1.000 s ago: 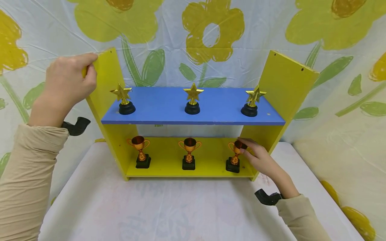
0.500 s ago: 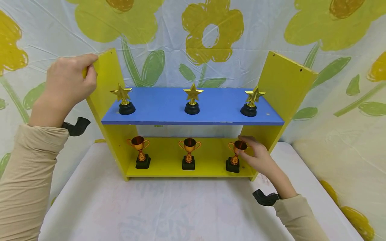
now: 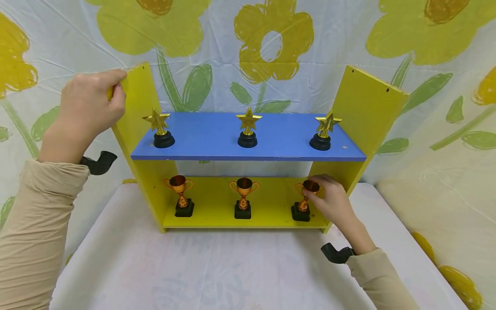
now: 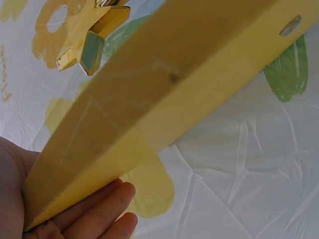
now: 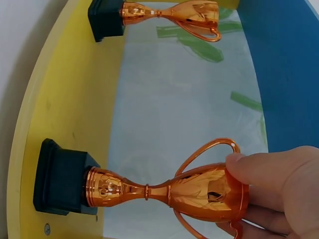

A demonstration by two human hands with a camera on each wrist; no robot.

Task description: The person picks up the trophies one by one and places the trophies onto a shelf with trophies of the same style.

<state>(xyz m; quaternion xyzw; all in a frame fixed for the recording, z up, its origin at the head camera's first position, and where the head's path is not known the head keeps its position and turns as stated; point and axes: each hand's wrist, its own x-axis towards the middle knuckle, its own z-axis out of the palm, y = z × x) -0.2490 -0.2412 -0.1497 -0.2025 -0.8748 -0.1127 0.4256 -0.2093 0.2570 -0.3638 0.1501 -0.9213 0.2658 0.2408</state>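
Note:
My left hand (image 3: 86, 107) grips the upper front edge of the shelf's left yellow side panel (image 3: 139, 97). In the left wrist view, the fingers curl round that panel (image 4: 124, 114). Down on the right of the bottom shelf, my right hand (image 3: 334, 202) holds a bronze-coloured trophy cup (image 3: 301, 212) by its bowl. The right wrist view has the thumb (image 5: 244, 162) against the rim of this cup (image 5: 199, 191), other fingers behind it. Its black base stands on or just over the yellow board; I cannot tell which. Two matching cups stand at the middle (image 3: 243, 209) and left (image 3: 184, 206).
Above, a blue shelf board (image 3: 205, 133) bears gold star trophies at left (image 3: 163, 138), middle (image 3: 247, 138) and right (image 3: 320, 142). The right yellow side panel (image 3: 368, 101) rises beside my right hand. A white-covered table (image 3: 232, 267) lies in front; flowered cloth (image 3: 217, 26) hangs behind.
My right hand's fingers have drawn in round the right cup's bowl, and the cup has shifted very slightly right. The wrist has moved a little left. My left hand stays in place.

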